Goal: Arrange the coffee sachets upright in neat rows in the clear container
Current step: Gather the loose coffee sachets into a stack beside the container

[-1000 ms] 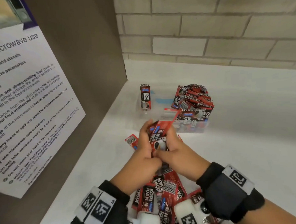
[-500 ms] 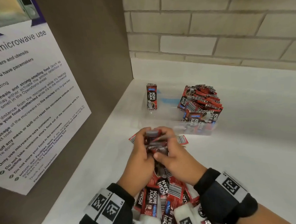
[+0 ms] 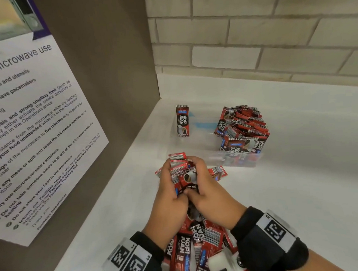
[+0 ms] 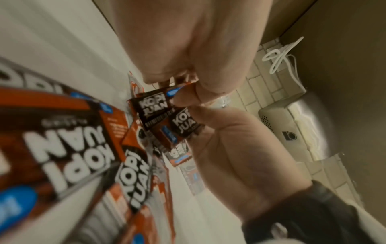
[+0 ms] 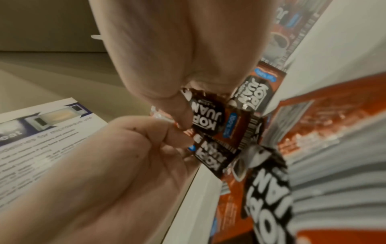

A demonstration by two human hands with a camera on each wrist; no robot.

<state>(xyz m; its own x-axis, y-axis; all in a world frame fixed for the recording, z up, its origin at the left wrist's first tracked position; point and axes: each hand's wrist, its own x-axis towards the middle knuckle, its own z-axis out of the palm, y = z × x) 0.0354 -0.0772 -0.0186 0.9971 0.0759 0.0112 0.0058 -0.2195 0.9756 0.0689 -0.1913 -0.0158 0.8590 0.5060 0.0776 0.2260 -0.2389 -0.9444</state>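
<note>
At six o'clock on the white worktop [image 3: 302, 201], head view: left hand [image 3: 169, 200] and right hand [image 3: 208, 194] curled together round a bunch of sachets [image 3: 186, 174]. Loose pile [image 3: 200, 244] below the wrists; clear container [image 3: 237, 159] at one o'clock, one row standing inside. Left wrist: fingers [image 4: 188, 95] pinching thin foil packs. Right wrist: same pinch, packs fanned. Light, slick, floppy by the look; best squeezed flat across the middle, edges squared.

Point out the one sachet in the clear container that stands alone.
The lone sachet at the clear container's far-left corner: upright, apart from the packed cluster of sachets filling the right side.
</note>
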